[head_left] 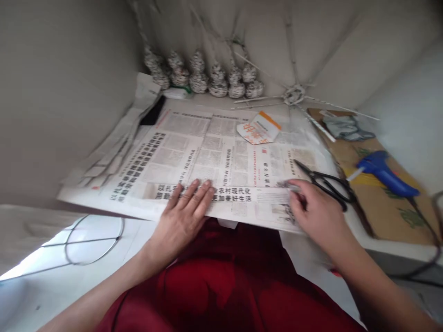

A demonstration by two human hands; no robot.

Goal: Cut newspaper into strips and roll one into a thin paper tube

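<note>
My left hand (188, 207) lies flat, fingers stretched, on a strip of newspaper (231, 194) near the table's front edge. At the strip's right end my right hand (314, 207) is closed, thumb and forefinger pinching the paper's upper edge. Beneath the strip spreads a larger newspaper sheet (173, 161) with columns of print. Black-handled scissors (323, 182) lie just beyond my right hand, blades pointing to the back left. A white and orange packet (259, 128) rests on the sheet farther back.
Several woven paper gourds (199, 76) stand along the wall. A star-shaped frame of paper rods (294, 94) leans at the back right. On cardboard (408, 221) lie a blue glue gun (386, 173) and a grey cloth-like item (348, 127). Cut paper strips (114, 145) are stacked at left.
</note>
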